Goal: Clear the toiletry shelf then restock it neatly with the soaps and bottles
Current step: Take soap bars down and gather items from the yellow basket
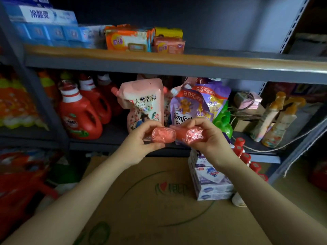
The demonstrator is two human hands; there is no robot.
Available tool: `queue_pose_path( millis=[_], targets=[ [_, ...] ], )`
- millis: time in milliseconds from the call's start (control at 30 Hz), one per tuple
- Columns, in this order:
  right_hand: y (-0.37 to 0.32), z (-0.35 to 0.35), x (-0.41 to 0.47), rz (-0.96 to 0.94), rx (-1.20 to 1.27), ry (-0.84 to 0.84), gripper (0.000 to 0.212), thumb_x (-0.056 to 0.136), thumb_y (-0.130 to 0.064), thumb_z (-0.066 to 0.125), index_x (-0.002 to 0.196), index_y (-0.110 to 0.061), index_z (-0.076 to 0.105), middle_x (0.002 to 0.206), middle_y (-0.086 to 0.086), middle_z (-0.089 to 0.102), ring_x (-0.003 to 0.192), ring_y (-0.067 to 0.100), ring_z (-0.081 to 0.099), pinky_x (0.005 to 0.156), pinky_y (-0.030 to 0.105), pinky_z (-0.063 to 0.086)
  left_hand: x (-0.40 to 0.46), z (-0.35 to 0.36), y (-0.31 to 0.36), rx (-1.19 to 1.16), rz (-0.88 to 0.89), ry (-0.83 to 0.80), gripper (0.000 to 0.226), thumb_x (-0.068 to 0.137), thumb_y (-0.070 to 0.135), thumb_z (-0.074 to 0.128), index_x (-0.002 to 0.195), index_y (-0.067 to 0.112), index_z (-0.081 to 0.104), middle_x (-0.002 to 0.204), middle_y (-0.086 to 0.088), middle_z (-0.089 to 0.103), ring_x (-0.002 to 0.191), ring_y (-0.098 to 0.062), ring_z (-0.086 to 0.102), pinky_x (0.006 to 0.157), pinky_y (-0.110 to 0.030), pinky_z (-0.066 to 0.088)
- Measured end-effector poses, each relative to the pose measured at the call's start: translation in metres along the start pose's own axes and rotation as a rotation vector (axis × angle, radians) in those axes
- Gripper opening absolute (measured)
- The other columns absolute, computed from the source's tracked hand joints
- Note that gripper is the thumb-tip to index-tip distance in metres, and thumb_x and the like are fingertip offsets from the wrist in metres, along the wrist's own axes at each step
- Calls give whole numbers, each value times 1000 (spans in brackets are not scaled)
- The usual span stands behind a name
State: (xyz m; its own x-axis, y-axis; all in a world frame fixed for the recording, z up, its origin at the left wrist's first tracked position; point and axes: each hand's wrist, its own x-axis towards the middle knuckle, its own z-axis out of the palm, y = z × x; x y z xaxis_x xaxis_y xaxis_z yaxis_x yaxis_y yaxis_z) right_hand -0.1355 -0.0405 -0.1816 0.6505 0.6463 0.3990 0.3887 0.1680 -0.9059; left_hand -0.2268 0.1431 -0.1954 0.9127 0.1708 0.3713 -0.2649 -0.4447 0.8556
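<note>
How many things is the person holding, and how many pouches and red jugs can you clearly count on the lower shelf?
Wrapped pink soaps in hand: 2, one in the left hand, one in the right hand
Refill pouches: 3 (pink, purple, another purple)
Red jugs: 3 ()
Total: 8

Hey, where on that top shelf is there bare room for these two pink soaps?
The top shelf is bare to the right of the orange soap packs, as far as its right upright. Its left side is crowded with blue boxes. Left hand and right hand each hold one pink soap.
</note>
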Motion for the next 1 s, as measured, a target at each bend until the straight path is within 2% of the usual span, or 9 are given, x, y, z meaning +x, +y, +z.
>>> queue_pose_path(
  millis=[133, 200, 300, 400, 433, 567, 700, 867, 1000],
  targets=[
    [6, -2, -6, -14, -67, 31, 42, 74, 17, 64, 94, -18, 53, 95, -13, 68, 92, 2, 63, 80, 17, 49, -5, 6, -10, -225, -99, 65, 46, 75, -6, 67, 103, 27, 51, 97, 7, 61, 88, 4, 61, 82, -16, 46],
    [8, -4, -7, 33, -52, 117, 44, 75, 14, 66, 97, -22, 51, 94, -5, 65, 83, 9, 63, 72, 23, 51, -10, 8, -15, -488, -237, 115, 41, 76, 13, 72, 110, 26, 53, 102, 1, 66, 95, -10, 65, 80, -28, 52],
    [10, 0, -10, 233, 228, 191, 34, 83, 5, 60, 100, -23, 51, 89, 4, 62, 72, 13, 66, 60, 28, 56, -15, 11, -15, -791, -413, 136, 56, 73, 45, 70, 118, 15, 55, 98, -3, 72, 86, -14, 69, 61, -25, 55],
    [17, 11, -14, 544, 608, 260, 12, 89, -9, 55, 97, -18, 54, 83, 4, 63, 60, 11, 65, 49, 23, 55, -15, 16, -7, -858, -656, 243, 49, 77, 40, 60, 115, 11, 57, 78, -2, 71, 60, -9, 67, 41, -16, 47],
    [20, 16, -16, 654, 722, 292, 3, 90, -14, 54, 92, -15, 55, 76, 4, 64, 55, 10, 64, 44, 19, 52, -16, 17, -5, -841, -718, 237, 47, 75, 40, 62, 112, 11, 58, 74, -4, 69, 55, -10, 64, 38, -15, 45],
    [33, 27, -25, 966, 984, 389, 25, 92, -24, 51, 78, -3, 53, 46, 6, 51, 38, 15, 57, 35, 16, 46, -17, 15, -7, -602, -776, 200, 36, 81, 39, 64, 105, 14, 60, 66, -2, 66, 52, -11, 61, 40, -16, 44],
    [42, 25, -30, 1007, 973, 351, 31, 92, -30, 49, 85, 0, 53, 54, 9, 52, 40, 15, 54, 33, 14, 41, -16, 9, -15, -414, -755, 194, 23, 88, 26, 59, 110, 22, 59, 90, -3, 68, 79, -17, 65, 64, -30, 52],
    [35, 9, -34, 808, 646, 245, 9, 81, -15, 58, 89, -11, 57, 74, 5, 63, 60, 13, 59, 50, 19, 49, -24, 14, -41, 76, -582, -19, 32, 84, 19, 65, 114, 21, 57, 97, 2, 64, 79, -10, 62, 62, -22, 47],
    [24, -9, -39, 610, 155, 285, 24, 81, -3, 64, 71, -13, 44, 64, 9, 57, 51, 14, 57, 52, 22, 42, -22, 28, -72, 162, -612, -137, 44, 79, 29, 73, 114, 16, 51, 108, 0, 57, 94, -16, 60, 73, -27, 49]
  ],
)
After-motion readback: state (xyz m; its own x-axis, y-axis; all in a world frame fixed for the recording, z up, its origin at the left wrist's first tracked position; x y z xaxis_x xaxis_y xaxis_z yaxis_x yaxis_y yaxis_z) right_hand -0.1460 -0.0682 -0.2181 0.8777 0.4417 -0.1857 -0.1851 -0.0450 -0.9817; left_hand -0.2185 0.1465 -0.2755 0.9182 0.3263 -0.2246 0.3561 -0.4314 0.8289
